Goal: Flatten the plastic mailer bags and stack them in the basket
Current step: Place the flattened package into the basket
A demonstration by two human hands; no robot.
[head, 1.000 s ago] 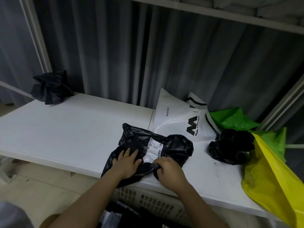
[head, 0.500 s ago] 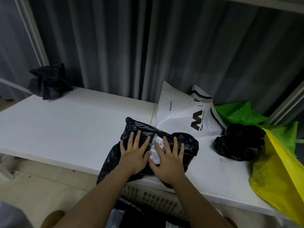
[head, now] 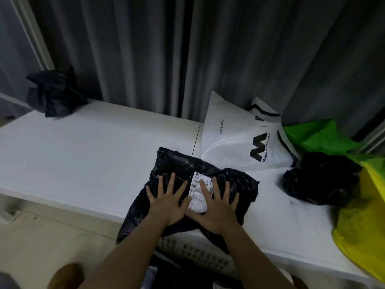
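A crinkled black mailer bag (head: 183,163) with a white shipping label (head: 199,186) lies at the front edge of the white table (head: 93,155), its lower left corner hanging over the edge. My left hand (head: 166,201) presses flat on its left part, fingers spread. Beside it my right hand (head: 216,207) lies flat over the label, fingers spread too. Neither hand grips anything. Below the table edge stands a white slatted basket (head: 200,255), with dark bags inside it, partly hidden by my forearms.
A white printed mailer (head: 239,138) leans at the back. To the right lie a crumpled black bag (head: 320,180), a green bag (head: 318,138) and a yellow bag (head: 362,226). Another crumpled black bag (head: 54,92) sits at the far left corner. Grey curtains hang behind.
A second ago my right hand was bunched on the bag's front edge. Both hands have since opened and slid forward, flat on the bag, which now lies flatter.
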